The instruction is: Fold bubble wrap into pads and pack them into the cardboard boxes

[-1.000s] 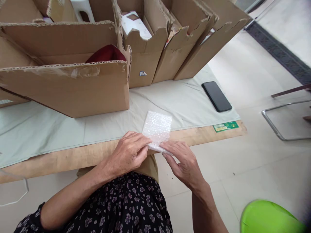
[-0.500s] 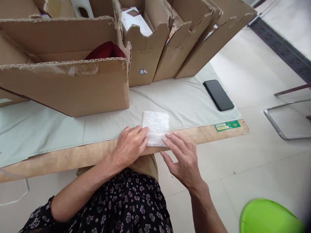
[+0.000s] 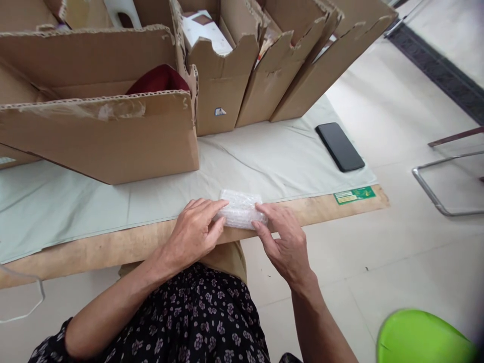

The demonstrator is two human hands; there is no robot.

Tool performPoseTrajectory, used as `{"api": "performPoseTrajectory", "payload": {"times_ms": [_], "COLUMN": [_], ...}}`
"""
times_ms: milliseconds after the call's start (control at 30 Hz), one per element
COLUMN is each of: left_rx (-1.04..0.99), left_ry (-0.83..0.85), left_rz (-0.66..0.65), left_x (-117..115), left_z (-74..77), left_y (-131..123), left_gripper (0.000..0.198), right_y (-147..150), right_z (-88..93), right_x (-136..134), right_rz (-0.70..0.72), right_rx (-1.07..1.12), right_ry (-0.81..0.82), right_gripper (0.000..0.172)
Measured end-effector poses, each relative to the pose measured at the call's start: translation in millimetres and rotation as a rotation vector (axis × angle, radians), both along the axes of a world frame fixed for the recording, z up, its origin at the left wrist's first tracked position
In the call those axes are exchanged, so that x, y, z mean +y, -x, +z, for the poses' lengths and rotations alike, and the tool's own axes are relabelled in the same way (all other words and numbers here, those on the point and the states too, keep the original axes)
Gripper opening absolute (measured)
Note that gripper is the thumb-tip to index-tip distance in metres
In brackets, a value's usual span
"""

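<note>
A small piece of clear bubble wrap [image 3: 241, 207], folded over into a short wide shape, lies at the front edge of the table. My left hand [image 3: 197, 224] grips its left end, with the thumb in front and the fingers on top. At the right end, my right hand [image 3: 282, 233] pinches it between thumb and fingers. Whether anything is inside the folded wrap, I cannot tell.
Open cardboard boxes [image 3: 151, 141] stand along the back of the table, one holding something dark red [image 3: 161, 79]. A black phone [image 3: 339, 146] lies on the pale cloth [image 3: 242, 156] at right. Below right is a green stool [image 3: 423, 338].
The bubble wrap has gone from a flat, roughly square piece to a shorter folded one. My right thumb has closed onto its right end.
</note>
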State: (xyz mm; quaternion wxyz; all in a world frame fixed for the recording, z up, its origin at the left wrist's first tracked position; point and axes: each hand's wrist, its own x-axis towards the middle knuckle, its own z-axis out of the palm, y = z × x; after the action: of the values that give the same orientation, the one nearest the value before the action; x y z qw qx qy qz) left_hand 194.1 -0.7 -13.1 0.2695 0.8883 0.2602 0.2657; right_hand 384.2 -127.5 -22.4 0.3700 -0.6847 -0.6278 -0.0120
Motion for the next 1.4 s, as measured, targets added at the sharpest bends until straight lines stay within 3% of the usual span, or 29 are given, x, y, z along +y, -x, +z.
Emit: {"api": "performPoseTrajectory", "payload": {"times_ms": [100,267,367,467,567,667,767,933,1067,1167,1267,1300,1400], "left_rx": [0.059,0.077,-0.084,-0.173,-0.157,-0.222,-0.311,-0.395,-0.328,-0.209,-0.146,-0.144,-0.164], "left_ry": [-0.087,-0.102,0.097,0.435,0.804,1.007,1.071,1.022,0.856,0.658,0.459,0.408,0.351], "left_rz": [0.046,0.113,0.172,0.226,0.148,0.067,0.009,0.059,0.138,0.121,0.004,-0.037,-0.106], "left_x": [7,10,3,-7,-17,-23,-26,-30,-27,-22,-22,-22,-21], "left_z": [-6.3,-11.0,-4.1,6.0,10.2,9.0,8.7,10.4,15.5,20.8,22.9,22.8,22.7], "left_y": [-9,-13,-4,9,15,10,4,5,13,17,19,19,21], "left_gripper": [0.023,0.023,0.030,0.031,0.029,0.039,0.036,0.026,0.020,0.021,0.023,0.021,0.016], "right_y": [3,8,7,7,14,28,44,53,42,29,22,21,22], "right_z": [0.0,-4.8,-7.4,-5.6,-2.7,-2.2,-2.3,0.1,8.6,23.2,41.1,46.5,58.9], "right_x": [0,8,16,18,15,11,8,9,10,12,20,24,35], "right_rz": [-0.039,0.053,0.000,-0.116,-0.190,-0.142,-0.042,0.032,0.096,0.144,0.236,0.266,0.335], "right_rx": [-0.090,-0.244,-0.176,0.088,0.400,0.629,0.740,0.709,0.589,0.507,0.397,0.353,0.254], "right_ry": [-0.063,0.062,0.018,-0.030,-0.023,-0.004,0.065,0.122,0.115,0.103,0.204,0.234,0.227], "right_gripper": [0.034,0.028,0.021,0.019,0.020,0.023,0.023,0.020,0.020,0.038,0.056,0.051,0.012]}}
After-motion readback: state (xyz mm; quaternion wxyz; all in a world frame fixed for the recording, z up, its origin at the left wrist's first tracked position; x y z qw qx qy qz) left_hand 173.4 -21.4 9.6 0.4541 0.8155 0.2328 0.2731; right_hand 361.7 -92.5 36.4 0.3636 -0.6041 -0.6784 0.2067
